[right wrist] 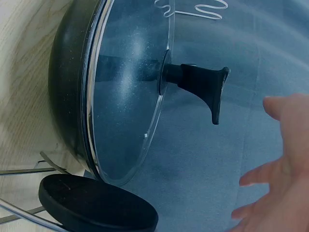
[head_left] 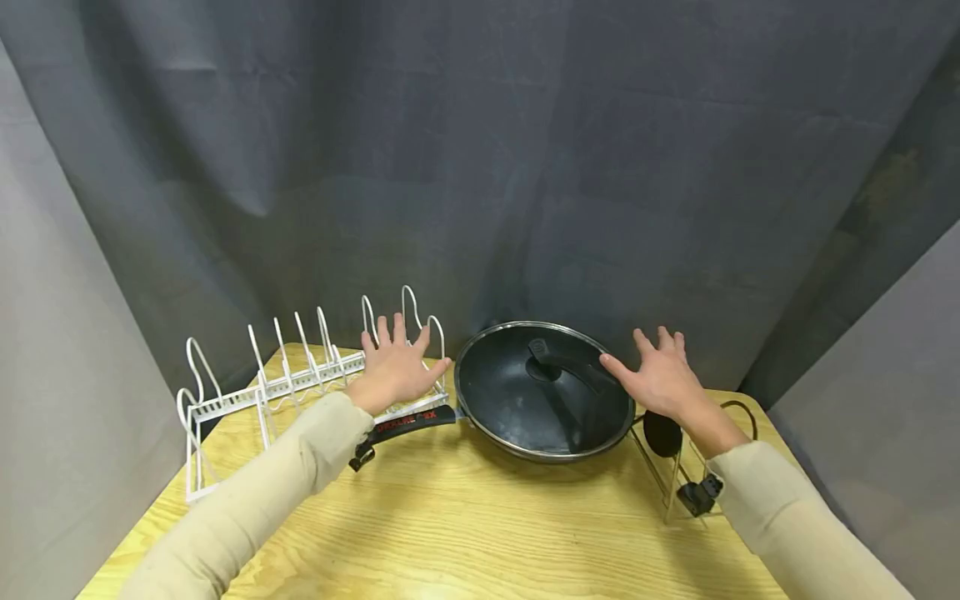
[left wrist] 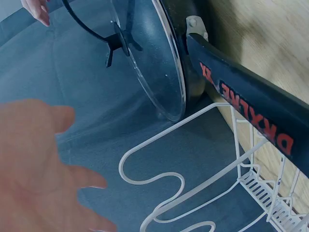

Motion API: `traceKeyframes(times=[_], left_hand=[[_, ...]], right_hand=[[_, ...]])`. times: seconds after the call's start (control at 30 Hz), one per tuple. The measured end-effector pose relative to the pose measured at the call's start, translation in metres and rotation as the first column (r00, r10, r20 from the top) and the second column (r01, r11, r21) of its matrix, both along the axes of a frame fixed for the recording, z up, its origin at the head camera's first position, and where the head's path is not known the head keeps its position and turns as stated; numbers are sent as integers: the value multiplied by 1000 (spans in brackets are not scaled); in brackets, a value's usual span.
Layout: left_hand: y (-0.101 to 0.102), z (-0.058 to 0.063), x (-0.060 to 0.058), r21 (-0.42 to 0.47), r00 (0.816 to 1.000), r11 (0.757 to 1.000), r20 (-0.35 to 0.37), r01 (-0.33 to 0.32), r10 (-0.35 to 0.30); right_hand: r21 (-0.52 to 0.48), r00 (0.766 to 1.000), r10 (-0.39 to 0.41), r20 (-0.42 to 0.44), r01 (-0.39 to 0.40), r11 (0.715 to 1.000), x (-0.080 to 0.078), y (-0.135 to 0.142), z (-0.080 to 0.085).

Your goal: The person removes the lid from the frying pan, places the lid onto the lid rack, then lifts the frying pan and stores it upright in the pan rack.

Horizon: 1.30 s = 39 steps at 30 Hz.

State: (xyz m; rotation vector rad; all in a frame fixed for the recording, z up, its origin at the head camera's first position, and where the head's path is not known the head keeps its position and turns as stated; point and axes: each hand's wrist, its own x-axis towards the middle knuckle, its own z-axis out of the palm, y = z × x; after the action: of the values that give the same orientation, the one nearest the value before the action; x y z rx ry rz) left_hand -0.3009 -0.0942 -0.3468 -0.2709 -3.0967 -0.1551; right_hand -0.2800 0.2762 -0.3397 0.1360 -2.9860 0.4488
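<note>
From my remote place, I see left arm (head_left: 270, 492) and right arm (head_left: 810, 525) stretched toward the bench's (head_left: 480, 533) far edge; left hand (head_left: 395, 367) and right hand (head_left: 662, 379) have fingers (head_left: 398, 328) spread apart.

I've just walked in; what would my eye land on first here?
Probably the round black pan under its black-handled clear glass lid, toward the back of the pale wooden table. Then the bare left hand and right hand, fingers spread, on either side of the pan in the head view. A white wire rack stands on the table's left.
</note>
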Motion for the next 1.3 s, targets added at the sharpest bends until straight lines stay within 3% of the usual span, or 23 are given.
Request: traceKeyframes(times=[0.13,0.33,0.47,0.7,1.07,1.3], left_hand=[[-1,0,0,22,991,996,-102,87,-85],[-1,-9,4,-4,954,974,-201,228,-224],[0,-19,7,-23,948,963,-173,267,-267],[-2,-37,12,24,953,960,-128,278,-273],[-8,-71,12,140,960,953,43,269,-278],[-18,-82,13,215,947,933,79,289,-312]], right_hand=[[-55,999,45,-29,-47,997,0,-1,-1],[-75,992,93,-80,-99,992,0,-3,-3],[-62,987,119,-111,-126,990,-3,-3,-6],[-100,983,156,-101,-166,981,-9,-2,-14],[-228,986,162,39,-149,962,-12,-1,-22],[-384,972,186,144,-119,916,-17,0,-25]])
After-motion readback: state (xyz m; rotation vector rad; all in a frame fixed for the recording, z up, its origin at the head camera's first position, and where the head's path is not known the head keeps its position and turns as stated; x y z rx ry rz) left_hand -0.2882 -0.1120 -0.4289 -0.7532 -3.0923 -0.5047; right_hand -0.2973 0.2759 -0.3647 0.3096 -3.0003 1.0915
